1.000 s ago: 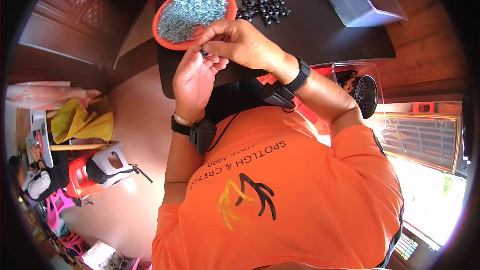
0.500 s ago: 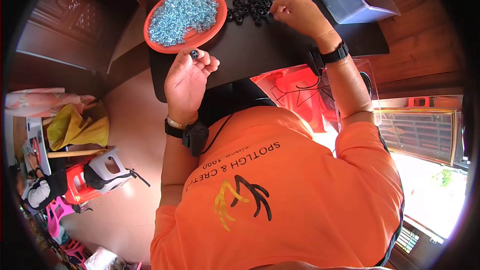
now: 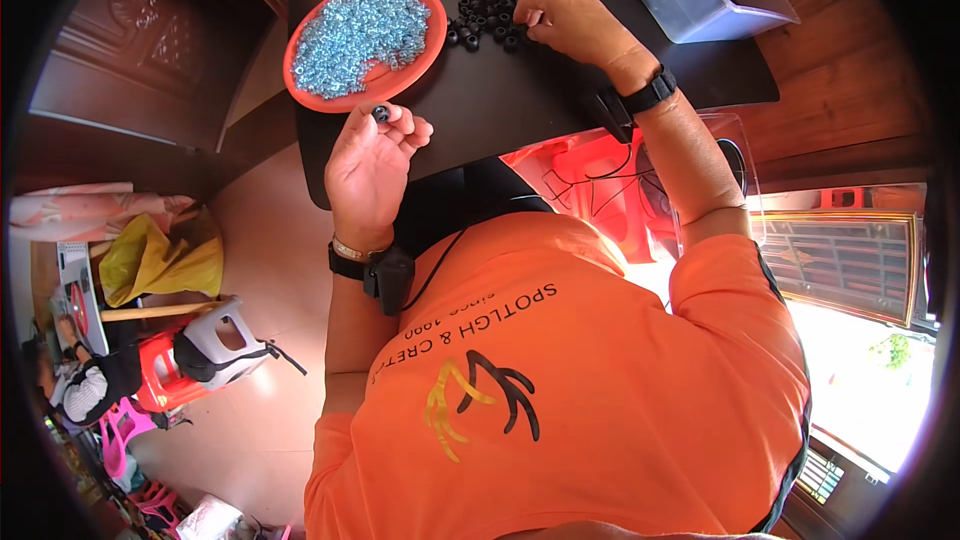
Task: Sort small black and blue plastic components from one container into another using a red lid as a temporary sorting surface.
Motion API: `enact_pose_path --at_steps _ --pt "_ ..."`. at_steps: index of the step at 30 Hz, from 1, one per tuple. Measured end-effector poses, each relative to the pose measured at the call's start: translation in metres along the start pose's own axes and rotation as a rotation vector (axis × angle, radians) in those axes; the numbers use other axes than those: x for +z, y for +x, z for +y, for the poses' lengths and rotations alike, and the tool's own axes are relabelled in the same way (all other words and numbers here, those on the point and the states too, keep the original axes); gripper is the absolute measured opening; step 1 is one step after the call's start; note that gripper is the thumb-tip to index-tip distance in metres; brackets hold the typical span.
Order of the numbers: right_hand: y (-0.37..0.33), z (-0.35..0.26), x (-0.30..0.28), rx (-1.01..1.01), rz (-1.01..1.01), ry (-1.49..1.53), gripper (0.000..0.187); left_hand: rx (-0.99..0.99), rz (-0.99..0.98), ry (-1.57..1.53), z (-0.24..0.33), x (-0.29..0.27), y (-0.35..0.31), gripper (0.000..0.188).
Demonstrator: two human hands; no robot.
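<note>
At upper centre, the heap of small black pieces (image 3: 488, 12) lies just left of the nearer right hand (image 3: 580, 28), its fingers curled around I cannot tell what, while the left hand (image 3: 370, 175), left of centre, pinches one rounded bead-like piece (image 3: 380, 114).

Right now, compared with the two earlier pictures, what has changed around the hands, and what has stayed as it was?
The right hand has left the left hand, swung right and forward, then edged slightly left onto the pile of black pieces; whether it has taken one is hidden. The left hand still holds a small black piece. The red dish stays on the table.
</note>
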State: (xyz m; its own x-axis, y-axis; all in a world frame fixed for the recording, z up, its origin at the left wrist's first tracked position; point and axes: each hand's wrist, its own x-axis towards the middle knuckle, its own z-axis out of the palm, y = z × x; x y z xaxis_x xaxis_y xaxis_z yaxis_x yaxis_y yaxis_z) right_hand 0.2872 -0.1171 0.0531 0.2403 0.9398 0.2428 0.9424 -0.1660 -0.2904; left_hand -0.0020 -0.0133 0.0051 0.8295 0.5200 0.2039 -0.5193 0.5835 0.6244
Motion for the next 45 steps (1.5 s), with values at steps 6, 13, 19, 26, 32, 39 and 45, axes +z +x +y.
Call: enact_pose_path --at_steps 6,13,19,26,32,39,45 --pt "0.001 0.001 -0.004 -0.014 0.069 0.008 0.016 0.010 0.009 -0.014 0.000 0.001 -0.001 0.022" --pt "-0.008 -0.007 -0.005 0.014 -0.038 0.055 0.015 0.000 -0.011 -0.003 0.000 0.001 0.001 0.022" --pt "-0.009 -0.011 -0.007 0.023 -0.041 0.136 0.017 0.009 0.014 -0.014 0.001 0.002 0.001 0.022" --pt "-0.019 -0.067 -0.008 -0.002 -0.188 1.236 0.017 -0.009 0.000 0.014 0.002 0.001 -0.001 0.022" --pt "-0.015 -0.098 0.021 -0.028 -0.230 1.489 0.019 -0.011 -0.016 0.003 -0.002 -0.002 0.001 0.021" --pt "-0.013 -0.114 0.030 -0.030 -0.154 1.356 0.017 -0.008 -0.022 -0.003 -0.001 -0.001 0.001 0.021" --pt "-0.009 -0.120 0.028 -0.067 -0.140 1.295 0.016 -0.016 -0.035 0.013 -0.001 0.001 0.001 0.023"
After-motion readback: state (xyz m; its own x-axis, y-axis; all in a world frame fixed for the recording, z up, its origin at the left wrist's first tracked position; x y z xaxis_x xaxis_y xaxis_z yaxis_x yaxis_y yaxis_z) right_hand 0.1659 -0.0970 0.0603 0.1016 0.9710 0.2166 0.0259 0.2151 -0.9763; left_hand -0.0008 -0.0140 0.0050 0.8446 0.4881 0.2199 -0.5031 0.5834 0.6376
